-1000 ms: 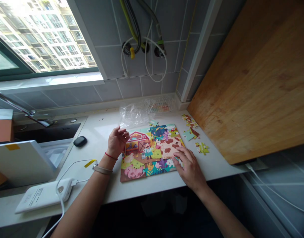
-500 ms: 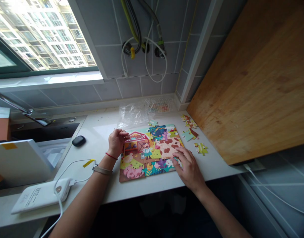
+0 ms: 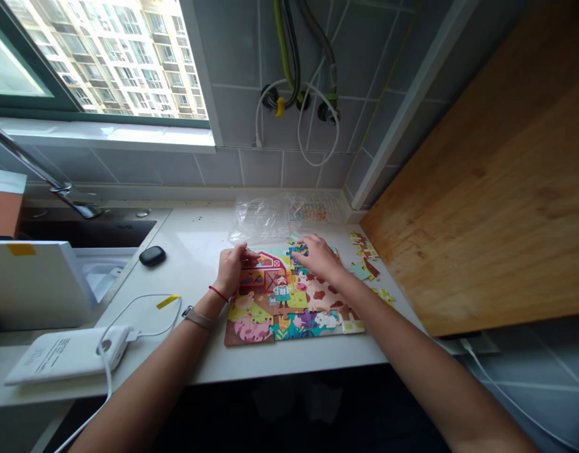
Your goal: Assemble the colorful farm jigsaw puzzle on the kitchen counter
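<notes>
A colourful farm jigsaw puzzle with a barn, a farmer, a cow and a pink pig lies on the white counter. My left hand rests at its upper left edge, by the barn, with the fingers curled in; whatever they may hold is hidden. Over the puzzle's top edge reaches my right hand, thumb and fingers apart, beside a small loose puzzle piece. My right forearm covers part of the puzzle's right side. To the right lie several loose pieces, partly behind that arm.
Clear plastic packaging lies against the tiled wall. A wooden board stands on the right. At left are a black oval object, a white power bank with a cable, a sink and a white box.
My right hand has moved from the puzzle's right side up to its top edge, uncovering the lower right corner. The left hand stays at the upper left. The camera view has shifted slightly.
</notes>
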A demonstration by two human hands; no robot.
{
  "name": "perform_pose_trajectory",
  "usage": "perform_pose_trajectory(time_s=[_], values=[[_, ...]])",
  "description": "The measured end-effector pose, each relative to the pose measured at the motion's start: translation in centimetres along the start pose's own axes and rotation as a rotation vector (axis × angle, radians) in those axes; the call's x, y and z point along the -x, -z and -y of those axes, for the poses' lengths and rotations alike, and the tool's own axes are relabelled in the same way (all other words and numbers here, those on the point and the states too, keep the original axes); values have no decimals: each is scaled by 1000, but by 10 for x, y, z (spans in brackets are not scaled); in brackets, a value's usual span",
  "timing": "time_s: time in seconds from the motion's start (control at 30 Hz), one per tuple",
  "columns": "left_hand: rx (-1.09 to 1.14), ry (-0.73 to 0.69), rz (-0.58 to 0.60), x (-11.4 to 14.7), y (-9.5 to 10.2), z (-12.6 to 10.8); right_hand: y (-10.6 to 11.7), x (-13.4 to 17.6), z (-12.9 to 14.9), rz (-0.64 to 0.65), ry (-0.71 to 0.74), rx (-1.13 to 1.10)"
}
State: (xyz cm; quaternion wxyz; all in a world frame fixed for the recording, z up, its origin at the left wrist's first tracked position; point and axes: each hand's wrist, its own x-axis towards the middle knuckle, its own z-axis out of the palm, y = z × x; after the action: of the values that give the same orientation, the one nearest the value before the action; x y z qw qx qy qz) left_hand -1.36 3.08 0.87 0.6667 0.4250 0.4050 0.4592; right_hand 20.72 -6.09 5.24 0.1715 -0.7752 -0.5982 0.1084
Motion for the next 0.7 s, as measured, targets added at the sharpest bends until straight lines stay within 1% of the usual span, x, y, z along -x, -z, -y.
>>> perform_pose_trajectory(time_s=[0.1, 0.17, 0.23, 0.33, 0.43, 0.57, 0.7], values=[[-24, 4, 19, -1, 0, 1, -7, -43, -4, 48, -86, 50], [-16, 1, 30, -2, 1, 2, -11, -60, -9, 67, -116, 74], [-9, -2, 39, -3, 1, 5, -15, -72, -15, 81, -133, 86], [-13, 16, 46, -4, 2, 8, -18, -82, -24, 84, -144, 78], [-35, 14, 58, -4, 2, 10, -20, -86, -32, 60, -142, 41], [-134, 0, 70, -2, 2, 9, -20, -89, -42, -20, -95, -60], [-172, 21, 83, 0, 1, 4, -12, -87, -58, -120, -20, -224]])
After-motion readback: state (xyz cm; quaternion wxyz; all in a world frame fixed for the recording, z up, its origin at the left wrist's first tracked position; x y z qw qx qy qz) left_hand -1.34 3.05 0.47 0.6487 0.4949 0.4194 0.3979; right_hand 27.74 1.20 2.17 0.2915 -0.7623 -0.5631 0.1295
